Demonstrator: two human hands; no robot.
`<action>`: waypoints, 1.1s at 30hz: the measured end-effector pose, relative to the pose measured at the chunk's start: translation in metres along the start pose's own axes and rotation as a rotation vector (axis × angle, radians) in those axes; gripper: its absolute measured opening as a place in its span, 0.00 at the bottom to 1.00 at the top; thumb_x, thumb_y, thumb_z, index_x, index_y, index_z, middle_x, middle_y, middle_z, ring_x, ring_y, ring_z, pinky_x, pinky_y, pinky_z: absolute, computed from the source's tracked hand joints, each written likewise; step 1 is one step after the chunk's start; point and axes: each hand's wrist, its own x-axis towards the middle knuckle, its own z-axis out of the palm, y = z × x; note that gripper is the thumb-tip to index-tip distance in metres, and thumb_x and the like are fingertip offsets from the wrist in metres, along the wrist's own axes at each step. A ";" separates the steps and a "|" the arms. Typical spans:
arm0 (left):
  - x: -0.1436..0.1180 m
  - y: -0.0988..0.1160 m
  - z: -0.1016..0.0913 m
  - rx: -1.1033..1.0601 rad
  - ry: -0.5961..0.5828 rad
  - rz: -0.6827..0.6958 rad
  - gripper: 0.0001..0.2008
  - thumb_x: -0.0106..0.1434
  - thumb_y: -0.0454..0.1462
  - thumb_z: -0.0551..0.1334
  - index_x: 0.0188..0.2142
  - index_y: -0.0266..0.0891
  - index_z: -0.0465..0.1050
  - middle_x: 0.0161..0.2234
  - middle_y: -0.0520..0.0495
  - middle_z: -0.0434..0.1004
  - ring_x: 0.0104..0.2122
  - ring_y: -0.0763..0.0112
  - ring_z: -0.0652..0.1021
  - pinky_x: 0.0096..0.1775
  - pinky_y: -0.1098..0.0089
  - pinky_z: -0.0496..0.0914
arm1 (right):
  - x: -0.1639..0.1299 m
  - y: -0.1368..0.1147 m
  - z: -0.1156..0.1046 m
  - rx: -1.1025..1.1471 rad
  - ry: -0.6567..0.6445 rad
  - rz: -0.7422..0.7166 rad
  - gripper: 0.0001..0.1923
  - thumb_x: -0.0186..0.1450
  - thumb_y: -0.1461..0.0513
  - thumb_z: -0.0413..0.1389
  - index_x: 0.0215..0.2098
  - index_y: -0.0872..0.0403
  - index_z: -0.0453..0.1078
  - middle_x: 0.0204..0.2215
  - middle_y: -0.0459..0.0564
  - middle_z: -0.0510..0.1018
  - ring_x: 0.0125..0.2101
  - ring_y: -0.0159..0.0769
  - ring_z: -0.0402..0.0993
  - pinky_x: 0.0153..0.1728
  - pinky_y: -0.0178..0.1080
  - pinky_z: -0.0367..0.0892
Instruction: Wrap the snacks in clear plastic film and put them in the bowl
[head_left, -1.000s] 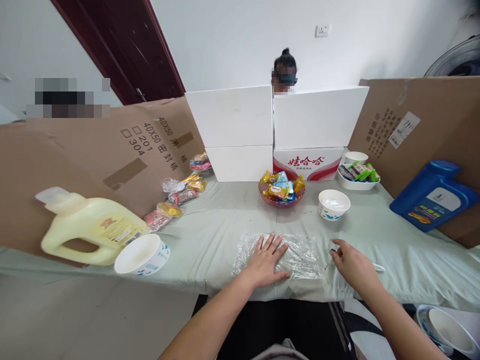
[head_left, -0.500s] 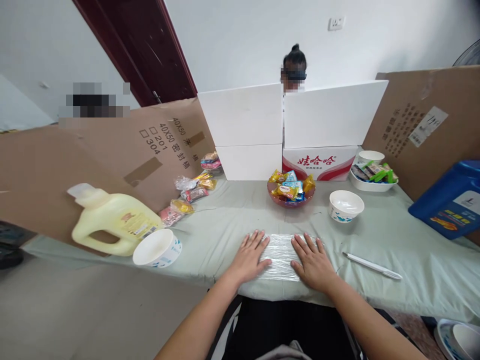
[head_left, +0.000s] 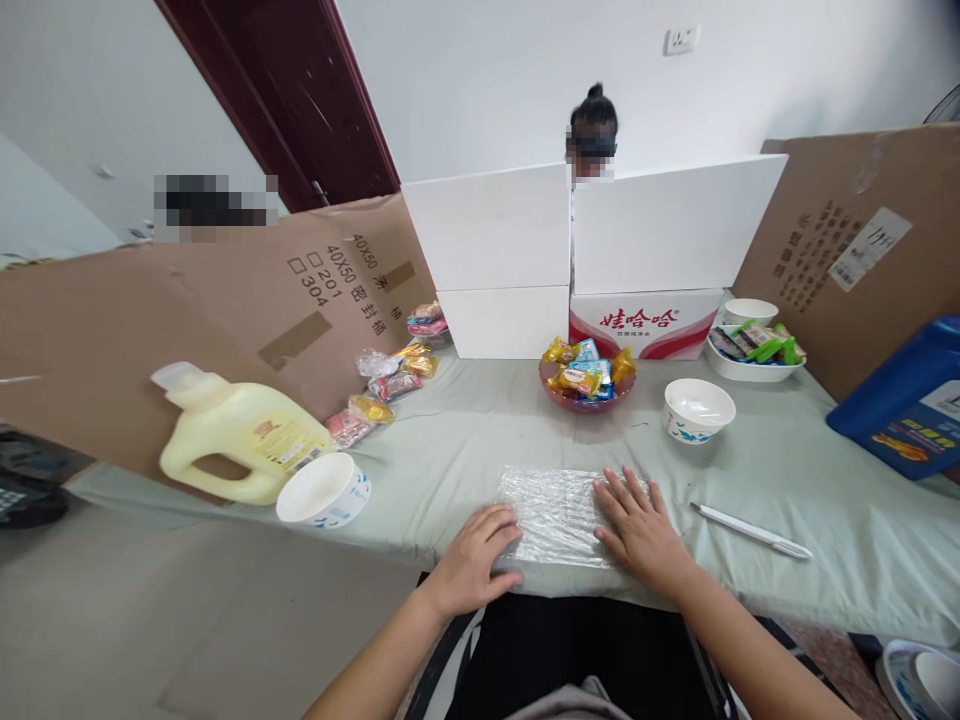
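Fingers lie spread on your right hand (head_left: 643, 535), loosely curved on your left hand (head_left: 474, 565); neither grips. The film (head_left: 559, 515) lies between the 2, on the cloth (head_left: 450, 430); uneven pressure could bunch or skew it.

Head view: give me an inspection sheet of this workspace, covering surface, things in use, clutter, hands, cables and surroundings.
Surface: wrinkled pale-green cloth.
Things in use: crinkled clear rectangular plastic sheet, lying flat; slim white pen-like tool lying to its right.
Clutter: translucent reddish bowl of wrapped snacks; white blue-printed paper bowl to its right; pale-yellow handled plastic jug; blue plastic bottle.
Hands: left hand, fingers at the sheet's left edge; right hand, fingers spread, at its right edge.
Cables: nothing seen.
Surroundings: brown cardboard panels, stacked white boxes, dark-red door, person's head beyond the boxes.
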 end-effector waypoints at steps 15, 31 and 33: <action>0.014 0.000 -0.006 -0.196 0.196 -0.222 0.11 0.69 0.38 0.50 0.40 0.42 0.72 0.38 0.45 0.79 0.40 0.66 0.79 0.44 0.65 0.73 | -0.073 0.021 -0.026 0.429 0.084 0.091 0.15 0.71 0.58 0.42 0.42 0.48 0.71 0.41 0.50 0.78 0.43 0.39 0.75 0.45 0.42 0.69; 0.058 -0.009 0.029 0.123 0.160 -0.560 0.08 0.66 0.35 0.55 0.42 0.41 0.71 0.36 0.48 0.79 0.37 0.65 0.79 0.40 0.68 0.70 | -0.014 0.018 -0.010 -0.059 -0.056 0.500 0.14 0.72 0.57 0.43 0.38 0.53 0.67 0.34 0.50 0.79 0.32 0.39 0.77 0.25 0.36 0.58; 0.061 -0.009 0.026 0.154 0.163 -0.610 0.09 0.65 0.35 0.56 0.44 0.41 0.70 0.35 0.48 0.79 0.36 0.65 0.78 0.39 0.68 0.70 | -0.013 0.015 -0.011 -0.080 -0.068 0.520 0.13 0.72 0.57 0.43 0.39 0.53 0.66 0.34 0.50 0.79 0.31 0.39 0.77 0.24 0.36 0.57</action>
